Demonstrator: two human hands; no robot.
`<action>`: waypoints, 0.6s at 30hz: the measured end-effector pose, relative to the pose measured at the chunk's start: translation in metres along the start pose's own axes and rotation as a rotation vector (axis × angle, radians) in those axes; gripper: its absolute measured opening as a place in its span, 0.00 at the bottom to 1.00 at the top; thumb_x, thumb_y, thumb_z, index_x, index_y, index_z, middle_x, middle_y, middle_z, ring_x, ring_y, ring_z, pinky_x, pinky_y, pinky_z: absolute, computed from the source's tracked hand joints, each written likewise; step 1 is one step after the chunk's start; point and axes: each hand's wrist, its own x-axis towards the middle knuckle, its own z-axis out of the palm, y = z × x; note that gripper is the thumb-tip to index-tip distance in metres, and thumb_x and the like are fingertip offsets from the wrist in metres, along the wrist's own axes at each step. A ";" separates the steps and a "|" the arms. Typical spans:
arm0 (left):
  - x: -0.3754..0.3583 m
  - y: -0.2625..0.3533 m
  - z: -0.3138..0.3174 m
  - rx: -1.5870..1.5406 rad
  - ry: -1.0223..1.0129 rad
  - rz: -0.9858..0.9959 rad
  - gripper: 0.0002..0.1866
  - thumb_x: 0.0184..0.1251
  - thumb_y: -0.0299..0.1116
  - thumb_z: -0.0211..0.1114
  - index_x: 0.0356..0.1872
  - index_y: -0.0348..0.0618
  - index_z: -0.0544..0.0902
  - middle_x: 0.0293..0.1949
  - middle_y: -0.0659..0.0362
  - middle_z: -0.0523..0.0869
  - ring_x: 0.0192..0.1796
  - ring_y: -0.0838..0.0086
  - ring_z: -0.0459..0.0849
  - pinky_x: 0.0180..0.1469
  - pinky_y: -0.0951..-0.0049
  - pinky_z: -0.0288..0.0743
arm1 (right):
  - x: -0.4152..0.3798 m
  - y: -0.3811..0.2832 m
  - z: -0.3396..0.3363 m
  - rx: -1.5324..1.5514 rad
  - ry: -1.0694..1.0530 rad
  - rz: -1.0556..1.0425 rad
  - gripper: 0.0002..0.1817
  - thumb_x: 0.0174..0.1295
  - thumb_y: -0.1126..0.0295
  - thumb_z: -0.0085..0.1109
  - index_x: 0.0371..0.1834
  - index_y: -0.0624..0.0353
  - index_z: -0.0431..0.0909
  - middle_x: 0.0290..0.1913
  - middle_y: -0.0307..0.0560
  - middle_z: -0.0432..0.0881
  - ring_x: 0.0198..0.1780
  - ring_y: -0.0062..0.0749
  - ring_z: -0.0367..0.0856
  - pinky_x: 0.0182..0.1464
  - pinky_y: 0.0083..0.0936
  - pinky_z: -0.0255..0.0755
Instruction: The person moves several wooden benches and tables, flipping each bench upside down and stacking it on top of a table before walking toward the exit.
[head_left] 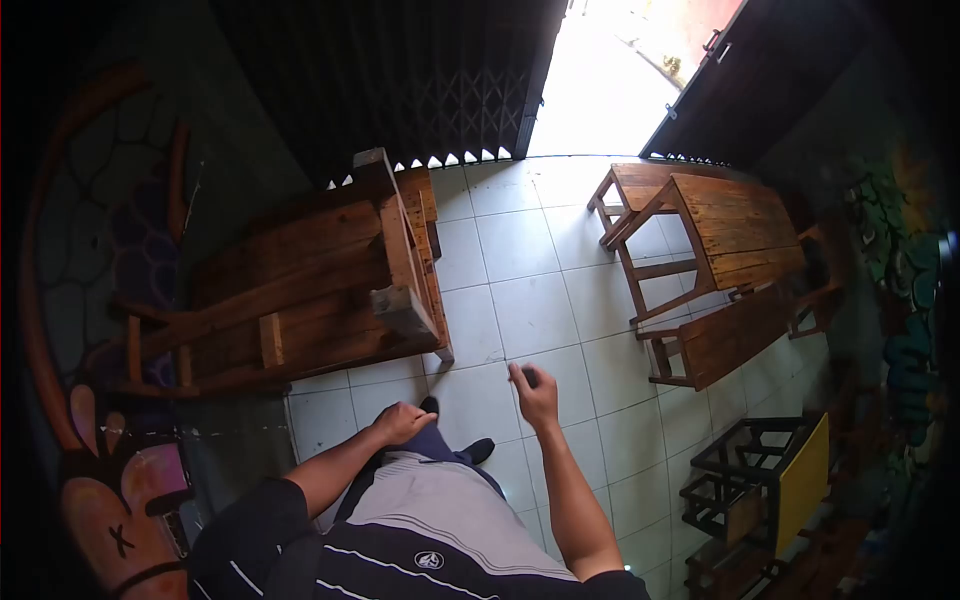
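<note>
My right hand (537, 396) is raised in front of me over the tiled floor, its fingers curled closed. A small dark object (530, 376) shows in its grip, too small to name. My left hand (403, 423) hangs low in front of my dark blue trousers (432, 444); its fingers are curled in, and what they hold, if anything, is hidden. Nearest to the left hand stands a wooden table (290, 270), which lies upside down or on its side with its legs showing.
On the right are a wooden table (745, 230) and wooden benches (730, 340). Closer in, a yellow-topped black-framed table (803, 485) is tipped on its side. White tiles (535, 310) run between the furniture toward a bright doorway (590, 100) with dark folding gates (440, 90).
</note>
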 end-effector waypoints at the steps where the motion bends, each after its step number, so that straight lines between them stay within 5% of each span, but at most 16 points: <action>1: 0.007 0.025 -0.011 -0.021 -0.038 -0.050 0.25 0.65 0.56 0.55 0.29 0.42 0.85 0.32 0.46 0.85 0.38 0.52 0.83 0.43 0.59 0.76 | 0.020 -0.011 -0.006 -0.014 -0.036 -0.046 0.21 0.64 0.55 0.59 0.23 0.64 0.79 0.15 0.37 0.71 0.20 0.17 0.63 0.23 0.22 0.58; 5: 0.046 0.058 -0.032 -0.016 -0.114 -0.113 0.27 0.61 0.56 0.61 0.20 0.38 0.82 0.22 0.45 0.81 0.27 0.55 0.81 0.35 0.61 0.74 | 0.087 0.006 -0.022 0.012 -0.114 -0.099 0.21 0.64 0.55 0.59 0.24 0.64 0.79 0.15 0.37 0.70 0.20 0.17 0.64 0.23 0.22 0.60; 9: 0.097 0.063 -0.035 -0.104 -0.068 -0.058 0.26 0.58 0.49 0.66 0.14 0.34 0.72 0.14 0.46 0.70 0.18 0.59 0.67 0.27 0.59 0.66 | 0.108 0.083 -0.065 0.041 -0.122 0.358 0.18 0.61 0.55 0.61 0.24 0.59 0.78 0.16 0.31 0.66 0.17 0.16 0.62 0.18 0.19 0.60; 11: 0.125 0.070 -0.026 -0.168 0.034 0.050 0.30 0.58 0.49 0.67 0.12 0.35 0.64 0.11 0.53 0.59 0.18 0.71 0.55 0.22 0.62 0.57 | 0.093 0.148 -0.106 -0.102 -0.107 0.505 0.20 0.59 0.52 0.63 0.22 0.58 0.77 0.16 0.33 0.66 0.17 0.19 0.63 0.17 0.22 0.61; 12: 0.138 0.084 -0.029 -0.210 0.016 0.062 0.30 0.59 0.47 0.66 0.11 0.36 0.62 0.11 0.56 0.57 0.18 0.72 0.54 0.22 0.63 0.55 | 0.078 0.198 -0.129 -0.246 -0.057 0.450 0.19 0.58 0.52 0.63 0.22 0.56 0.77 0.16 0.33 0.66 0.17 0.21 0.65 0.17 0.23 0.62; 14: 0.170 0.111 -0.035 -0.277 -0.005 0.027 0.30 0.59 0.47 0.66 0.11 0.37 0.61 0.12 0.57 0.56 0.18 0.73 0.54 0.22 0.63 0.55 | 0.040 0.226 -0.172 -0.249 0.021 0.771 0.17 0.59 0.53 0.61 0.24 0.55 0.76 0.18 0.35 0.68 0.18 0.23 0.66 0.16 0.25 0.62; 18: 0.229 0.126 -0.038 -0.427 -0.053 -0.080 0.28 0.59 0.46 0.66 0.11 0.37 0.64 0.12 0.59 0.59 0.19 0.75 0.56 0.23 0.65 0.57 | -0.009 0.236 -0.258 0.223 0.139 1.249 0.18 0.63 0.53 0.55 0.25 0.54 0.68 0.15 0.37 0.62 0.15 0.27 0.60 0.19 0.30 0.63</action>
